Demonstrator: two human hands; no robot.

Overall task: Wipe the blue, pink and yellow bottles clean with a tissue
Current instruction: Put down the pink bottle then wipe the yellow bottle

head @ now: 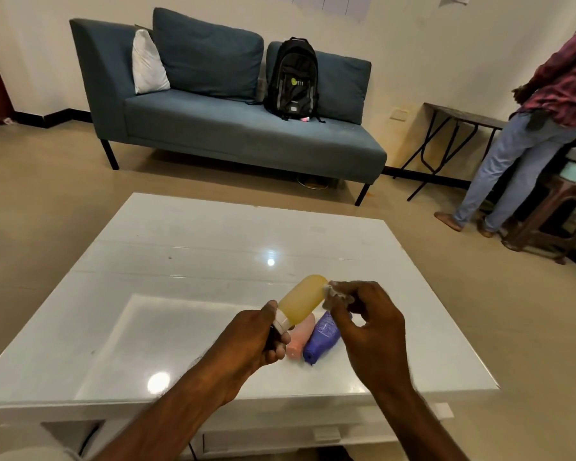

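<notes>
My left hand [251,341] grips the yellow bottle [303,297] by its white cap end and holds it tilted above the white table [180,247], base pointing away. My right hand [366,322] pinches a small crumpled white tissue [333,292] against the right side of the yellow bottle near its base. Beneath my hands the pink bottle [300,337] and the blue bottle [323,337] lie side by side on the table, caps toward me, partly hidden by my hands.
A blue sofa [233,128] with a black backpack [293,78] and cushions stands beyond the table. A person [532,128] stands at the right beside a folding table [456,128] and a brown stool [552,221].
</notes>
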